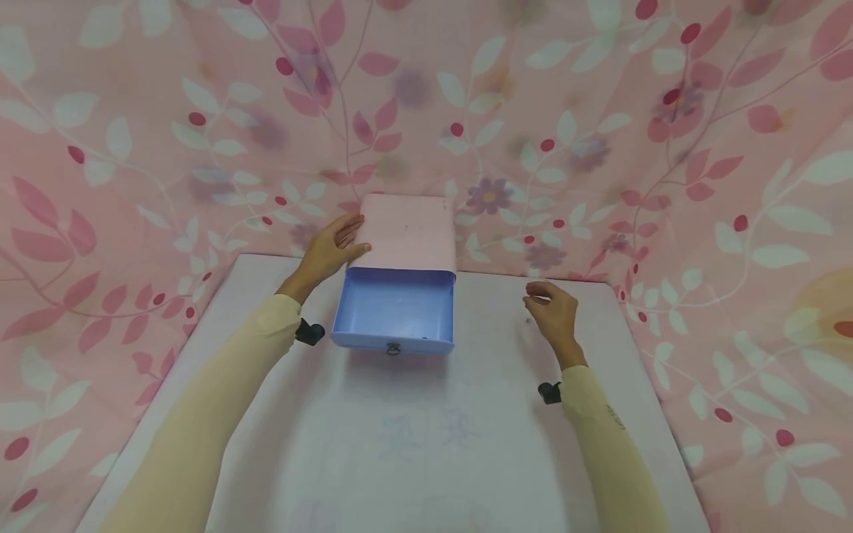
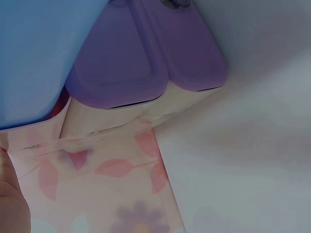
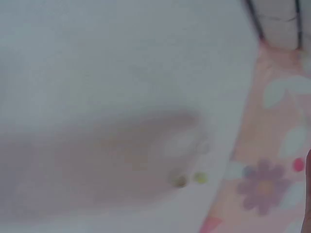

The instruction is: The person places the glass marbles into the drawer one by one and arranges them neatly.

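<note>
A small pink drawer cabinet (image 1: 408, 231) stands at the back of the white table, its blue top drawer (image 1: 398, 305) pulled out toward me. The drawer's bare inside shows, with a metal ring pull on its front. Below it, the left wrist view catches two purple drawers (image 2: 116, 58), both pushed in. My left hand (image 1: 333, 244) rests against the cabinet's left side, fingers extended and thumb at its top edge. Off to the right, my right hand (image 1: 554, 307) hovers over the table with loosely bent fingers. Small blurred bead-like bits (image 3: 180, 179) lie beneath it.
Floral pink cloth (image 1: 413, 96) hangs behind and on both sides of the white table (image 1: 426, 459). Faint blue marks (image 1: 460, 428) show on the tabletop in front of the cabinet. A dark wrist camera (image 1: 309, 332) sits on each sleeve.
</note>
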### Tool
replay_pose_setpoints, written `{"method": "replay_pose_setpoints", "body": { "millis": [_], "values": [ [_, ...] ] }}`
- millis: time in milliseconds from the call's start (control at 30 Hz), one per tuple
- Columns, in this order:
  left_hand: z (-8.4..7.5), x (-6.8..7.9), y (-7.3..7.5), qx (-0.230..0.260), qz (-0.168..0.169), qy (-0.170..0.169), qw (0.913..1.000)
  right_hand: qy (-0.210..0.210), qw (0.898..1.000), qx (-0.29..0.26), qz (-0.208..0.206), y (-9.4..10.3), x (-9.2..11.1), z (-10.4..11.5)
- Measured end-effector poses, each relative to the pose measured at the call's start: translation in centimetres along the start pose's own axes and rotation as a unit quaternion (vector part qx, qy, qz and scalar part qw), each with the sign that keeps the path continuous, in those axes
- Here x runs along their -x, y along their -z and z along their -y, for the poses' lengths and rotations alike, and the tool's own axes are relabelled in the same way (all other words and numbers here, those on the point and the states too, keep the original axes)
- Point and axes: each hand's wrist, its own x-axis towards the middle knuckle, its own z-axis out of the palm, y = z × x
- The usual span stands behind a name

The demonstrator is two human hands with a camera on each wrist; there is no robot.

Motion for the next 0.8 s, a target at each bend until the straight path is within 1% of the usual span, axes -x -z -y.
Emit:
{"method": "replay_pose_setpoints", "body": {
  "millis": [133, 300, 467, 800],
  "values": [
    [0.0, 0.1, 0.0, -0.005, -0.002, 0.002, 1.0, -0.027, 0.999, 0.035, -0.017, 0.5, 0.5, -2.9],
    [0.1, 0.2, 0.0, -0.002, -0.002, 0.007, 1.0, -0.071, 0.995, 0.069, -0.021, 0.9, 1.3, -5.0],
    [0.1, 0.0, 0.1, 0.003, -0.003, 0.009, 0.9999, -0.113, 0.988, 0.106, -0.01, 1.1, 1.8, -6.2],
    [0.1, -0.2, 0.1, -0.004, 0.0, 0.012, 0.9999, -0.175, 0.975, 0.136, 0.033, 1.2, 2.8, -7.5]
  ]
}}
